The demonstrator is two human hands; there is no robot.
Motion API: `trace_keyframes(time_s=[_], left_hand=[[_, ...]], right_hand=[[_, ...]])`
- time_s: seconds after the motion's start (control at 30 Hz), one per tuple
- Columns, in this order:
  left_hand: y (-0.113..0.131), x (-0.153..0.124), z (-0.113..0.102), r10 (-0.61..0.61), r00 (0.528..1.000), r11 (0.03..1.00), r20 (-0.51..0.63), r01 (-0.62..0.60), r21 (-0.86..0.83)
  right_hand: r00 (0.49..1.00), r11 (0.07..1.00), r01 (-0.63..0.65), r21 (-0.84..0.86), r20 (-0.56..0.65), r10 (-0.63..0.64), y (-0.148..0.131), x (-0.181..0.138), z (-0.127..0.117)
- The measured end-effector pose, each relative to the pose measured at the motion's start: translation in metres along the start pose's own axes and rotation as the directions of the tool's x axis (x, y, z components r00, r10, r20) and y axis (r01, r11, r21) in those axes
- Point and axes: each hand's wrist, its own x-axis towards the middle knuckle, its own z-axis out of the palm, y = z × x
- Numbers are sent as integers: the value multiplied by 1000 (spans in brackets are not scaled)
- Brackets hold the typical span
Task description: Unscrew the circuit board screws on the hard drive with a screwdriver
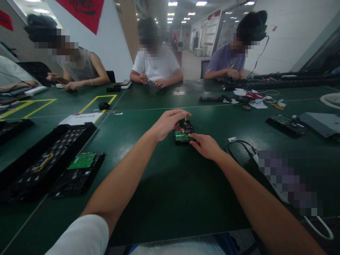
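A small black device with a green circuit board [182, 136] lies on the green table [170, 184] straight ahead of me. My left hand [168, 123] hovers over its top, fingers pinched on a thin yellow tool [185, 119] that points down at the device. My right hand [205, 145] rests against the device's right side, fingers pressed on its edge and steadying it.
A black tray [39, 159] and another device with a green board [82, 161] lie at left. A black cable [239, 148] coils at right. More boards [287, 124] and papers [255, 101] lie further right. Three people sit along the far side.
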Motion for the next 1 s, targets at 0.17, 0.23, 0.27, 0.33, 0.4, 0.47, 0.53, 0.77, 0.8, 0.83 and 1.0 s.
trace_keyframes(time_s=[0.17, 0.23, 0.27, 0.33, 0.4, 0.47, 0.53, 0.77, 0.8, 0.83, 1.0], left_hand=[[-1, 0, 2, -28, 999, 996, 21, 30, -86], [-3, 1, 1, -41, 999, 990, 14, 43, -134], [-3, 1, 1, -42, 999, 988, 6, 42, -149], [-3, 2, 0, -33, 999, 987, -8, 31, -159], [-2, 2, -2, -16, 1000, 989, -24, 12, -147], [0, 2, -2, 5, 999, 992, -47, -11, -127], [2, 1, -3, 19, 998, 994, -65, -26, -108], [2, 2, -2, 38, 997, 991, -61, -45, -128], [1, 3, -2, 38, 998, 990, -58, -46, -131], [1, 3, -2, 40, 998, 990, -55, -47, -132], [-2, 3, -2, 93, 995, 990, -27, -95, -105]], right_hand=[[1000, 1000, 6, 19, -18, -5, 1, 0, 2], [1000, 1000, 9, 22, -19, -8, 1, 0, 3], [1000, 1000, 11, 20, -18, -10, 2, 0, 3], [1000, 1000, 18, 14, -16, -18, 2, 0, 2], [1000, 1000, 23, 10, -17, -23, 2, 0, 2], [1000, 1000, 23, 11, -19, -23, 2, 0, 2], [1000, 1000, 21, 14, -22, -21, 2, 0, 2], [1000, 1000, 0, 0, -15, 0, -1, 0, 0], [1000, 1000, -2, -2, -13, 2, -2, 0, -1], [1000, 1000, -3, -2, -12, 3, -2, 0, -1], [1000, 1000, -10, 1, -14, 10, -2, 0, -1]])
